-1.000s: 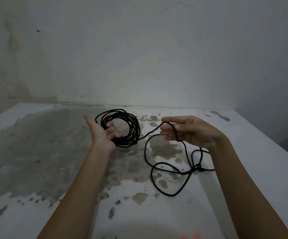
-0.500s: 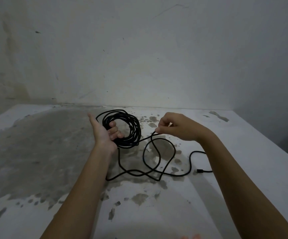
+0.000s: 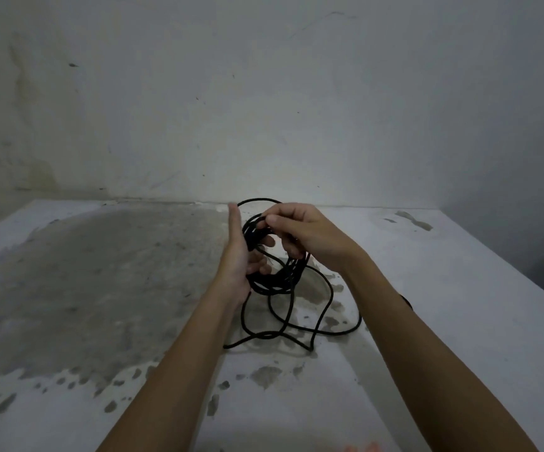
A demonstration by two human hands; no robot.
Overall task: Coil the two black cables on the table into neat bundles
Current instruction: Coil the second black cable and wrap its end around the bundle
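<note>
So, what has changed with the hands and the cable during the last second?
The right hand moved left to the coil, laying another loop on it, and now pinches the coil's top. The loose cable on the table was pulled in and shifted left. The left hand still holds the coil.

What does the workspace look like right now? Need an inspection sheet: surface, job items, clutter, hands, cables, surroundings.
Surface: white table with a large grey patch of worn or stained finish.
Job's things: one black coil, held up over the table. A second cable cannot be made out.
Clutter: nothing seen.
Hands: the left hand holds the coil with its fingers curled through the loops. The right hand pinches a strand at the coil's top.
Cables: the loose tail hangs from the coil and lies in open loops on the table, not yet wound.
Surroundings: bare, stained wall behind the table.
</note>
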